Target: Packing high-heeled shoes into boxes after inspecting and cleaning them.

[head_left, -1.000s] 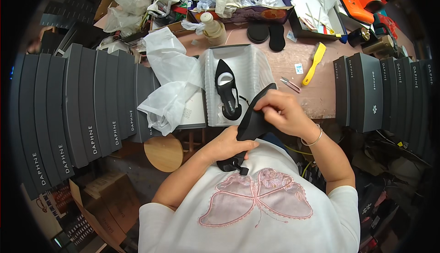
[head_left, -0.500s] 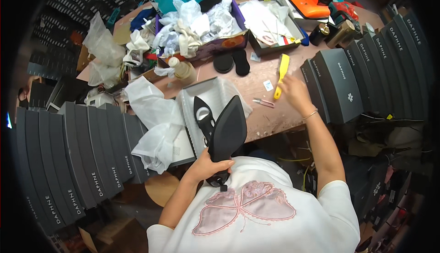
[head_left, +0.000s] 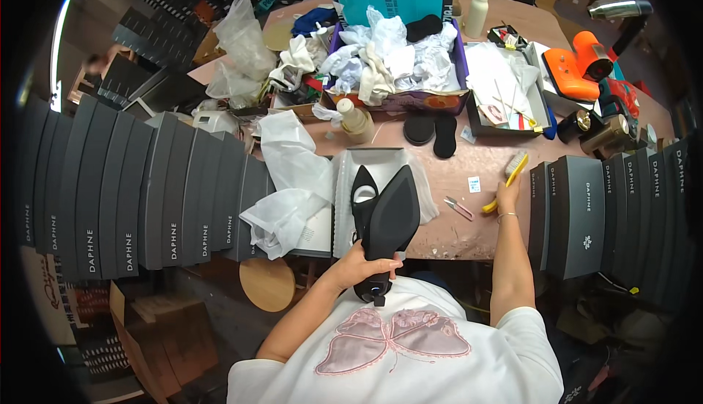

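Observation:
My left hand (head_left: 359, 268) is wrapped round the heel end of a black pointed-toe shoe (head_left: 396, 210), its dark sole turned up toward me. A second black pointed shoe (head_left: 362, 184) with a pale round patch inside shows close along its left side; whether my hand grips that one too is hidden. At the right, my right hand (head_left: 507, 195) is closed round the yellow handle of a brush (head_left: 518, 164), whose pale bristles show at the far end. Pink-handled thread snips (head_left: 459, 208) and a small white label (head_left: 474, 184) lie to its left.
An open shoebox lined with white paper (head_left: 344, 213) lies behind the shoes. Stacks of grey shoeboxes (head_left: 162, 191) flank me, with others (head_left: 578, 213) at right. A bottle (head_left: 355, 122), black sponge pads (head_left: 444, 136), a cloth-filled purple box (head_left: 460, 60) and an orange tool (head_left: 571, 74) stand beyond.
My right hand has picked the yellow brush up off the table and turned it so its bristles show. My left hand keeps its hold on the shoe. The whole view has shifted.

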Demonstrator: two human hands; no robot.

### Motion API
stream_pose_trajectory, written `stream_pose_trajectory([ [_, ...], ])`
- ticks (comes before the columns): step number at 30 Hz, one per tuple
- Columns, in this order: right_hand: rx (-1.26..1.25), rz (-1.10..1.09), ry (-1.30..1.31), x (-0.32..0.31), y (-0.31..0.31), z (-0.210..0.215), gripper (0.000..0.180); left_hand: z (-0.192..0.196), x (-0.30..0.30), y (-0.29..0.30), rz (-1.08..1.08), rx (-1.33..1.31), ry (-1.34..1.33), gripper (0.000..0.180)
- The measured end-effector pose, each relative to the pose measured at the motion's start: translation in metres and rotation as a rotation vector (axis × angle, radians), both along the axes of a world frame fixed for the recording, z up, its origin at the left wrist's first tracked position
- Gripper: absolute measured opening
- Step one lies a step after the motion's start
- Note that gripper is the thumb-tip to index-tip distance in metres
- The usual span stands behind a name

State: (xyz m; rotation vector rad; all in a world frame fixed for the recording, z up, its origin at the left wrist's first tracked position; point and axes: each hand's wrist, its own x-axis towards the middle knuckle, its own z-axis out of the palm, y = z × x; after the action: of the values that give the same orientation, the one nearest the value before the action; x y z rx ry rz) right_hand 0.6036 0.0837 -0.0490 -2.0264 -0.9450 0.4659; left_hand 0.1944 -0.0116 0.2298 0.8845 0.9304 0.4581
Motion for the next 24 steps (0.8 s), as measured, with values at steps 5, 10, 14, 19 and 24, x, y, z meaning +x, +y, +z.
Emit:
stream_pose_trajectory([
  [5,0.306,0.609,0.032,-0.109,-0.060,0.199,0.050,-0.024,0.009,-0.002,0.102,-0.050,0.081,0.026],
  [10,0.259,0.926,-0.327,-0.087,-0.086,0.203,0.047,-0.028,0.030,-0.007,-0.035,0.024,0.169,0.020],
  [14,-0.251,0.572,-0.408,-0.005,-0.067,0.096,0.050,-0.036,0.024,0.006,0.283,-0.032,-0.206,0.032],
  [19,-0.168,0.712,0.132,-0.110,-0.074,0.175,0.060,-0.033,0.020,0.032,0.758,-0.236,-0.642,0.056],
  [24,-0.120,0.696,1.898,-0.226,-0.128,0.234,0.053,-0.029,0.022,0.032,0.713,0.135,-0.503,0.065],
])
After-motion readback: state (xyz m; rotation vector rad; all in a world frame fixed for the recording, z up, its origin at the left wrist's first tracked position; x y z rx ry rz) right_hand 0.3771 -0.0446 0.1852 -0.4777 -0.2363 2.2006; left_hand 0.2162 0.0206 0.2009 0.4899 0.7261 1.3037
